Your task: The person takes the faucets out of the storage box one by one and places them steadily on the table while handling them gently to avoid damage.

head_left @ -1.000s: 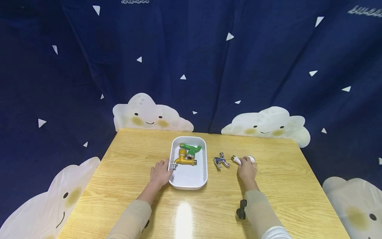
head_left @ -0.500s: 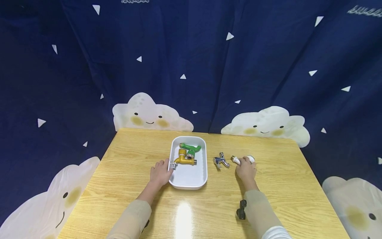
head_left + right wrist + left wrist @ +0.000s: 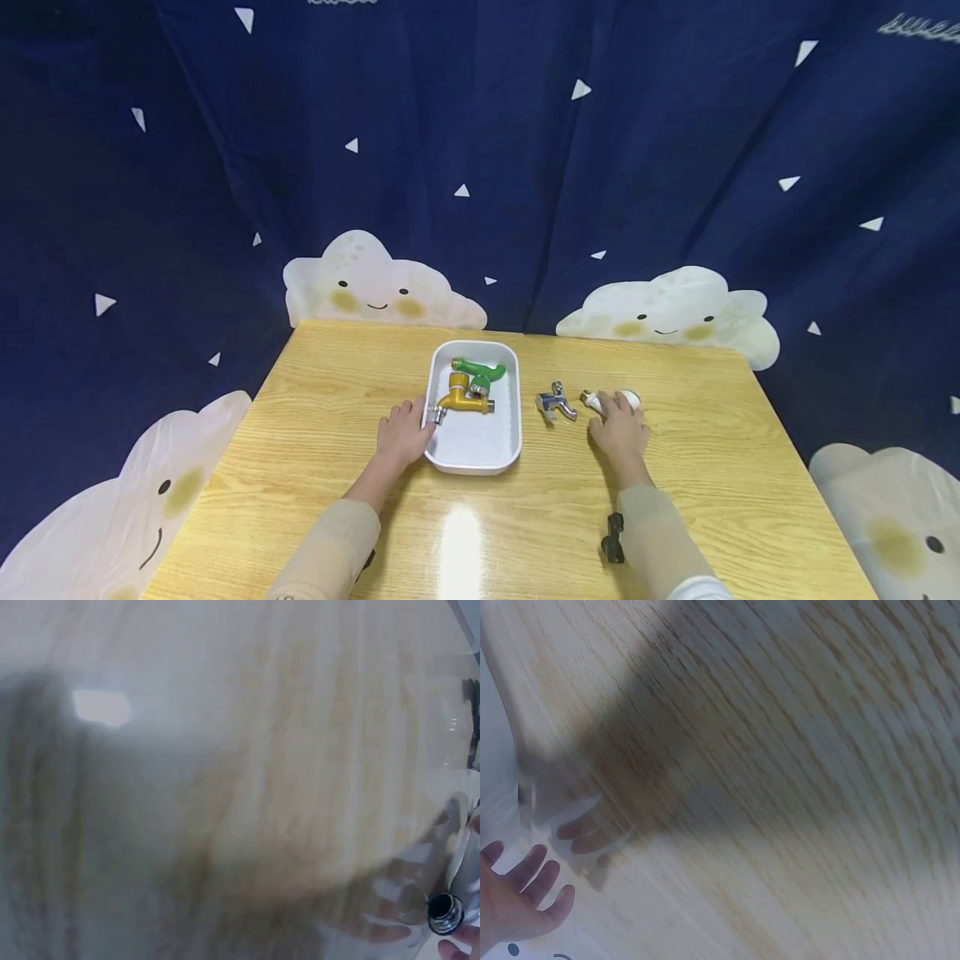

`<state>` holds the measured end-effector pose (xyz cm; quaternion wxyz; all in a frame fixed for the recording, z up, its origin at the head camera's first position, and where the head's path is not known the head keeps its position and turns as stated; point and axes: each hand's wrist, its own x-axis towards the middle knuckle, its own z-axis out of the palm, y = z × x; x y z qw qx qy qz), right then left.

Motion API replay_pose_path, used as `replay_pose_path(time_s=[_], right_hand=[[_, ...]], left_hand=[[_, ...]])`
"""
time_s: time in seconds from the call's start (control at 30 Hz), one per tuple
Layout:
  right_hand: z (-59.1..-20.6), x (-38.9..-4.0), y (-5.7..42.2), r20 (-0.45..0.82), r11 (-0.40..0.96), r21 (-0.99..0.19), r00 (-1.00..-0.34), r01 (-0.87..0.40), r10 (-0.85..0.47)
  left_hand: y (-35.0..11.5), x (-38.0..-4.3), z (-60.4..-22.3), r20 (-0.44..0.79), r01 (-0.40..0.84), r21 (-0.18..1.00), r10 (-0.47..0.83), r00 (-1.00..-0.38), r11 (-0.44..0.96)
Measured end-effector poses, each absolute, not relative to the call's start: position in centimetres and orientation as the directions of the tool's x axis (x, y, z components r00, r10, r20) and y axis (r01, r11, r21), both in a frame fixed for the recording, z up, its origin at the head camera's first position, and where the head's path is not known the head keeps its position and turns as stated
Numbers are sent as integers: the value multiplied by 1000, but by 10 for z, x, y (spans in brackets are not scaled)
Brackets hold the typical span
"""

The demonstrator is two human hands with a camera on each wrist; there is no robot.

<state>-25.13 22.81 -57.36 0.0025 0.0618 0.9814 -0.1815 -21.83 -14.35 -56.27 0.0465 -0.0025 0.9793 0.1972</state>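
Observation:
My left hand (image 3: pixel 402 433) rests against the left side of a white tray (image 3: pixel 480 470), thumb at its rim. The left wrist view shows that hand (image 3: pixel 526 896) with its fingers spread beside a white wall. Inside the tray lie a yellow tap (image 3: pixel 463 404) with a chrome spout end and a green tap (image 3: pixel 476 369). My right hand (image 3: pixel 621 429) is over a white tap (image 3: pixel 592 402) lying on the table, fingers across it and thumb apart. The threaded end (image 3: pixel 445 913) shows beside the fingertips in the right wrist view; part of the tap is hidden under the hand.
A chrome tap (image 3: pixel 557 402) lies on the wooden table (image 3: pixel 720 467) between the tray and the right hand. A dark blue curtain (image 3: pixel 480 125) with white clouds hangs behind the table. A black wrist mount (image 3: pixel 612 537) sticks out beside the right sleeve.
The right hand's fingers have spread and its thumb has come away to the left. The white tap stays in place. The left hand and the tray have not visibly moved.

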Motion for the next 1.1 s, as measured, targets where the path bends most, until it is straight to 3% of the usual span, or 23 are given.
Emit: replay_pose_path(time_s=[0.3, 0.67, 1.1], right_hand=[[-576, -248, 226, 103, 909, -389, -974, 148, 203], [-556, -260, 203, 245, 844, -534, -945, 55, 216], [-528, -271, 152, 275, 845, -529, -958, -76, 86]], left_hand=[[-144, -219, -563, -73, -13, 382, 16, -997, 924], [-144, -219, -563, -81, -18, 383, 14, -997, 924], [-144, -219, -564, -85, -22, 390, 12, -996, 921]])
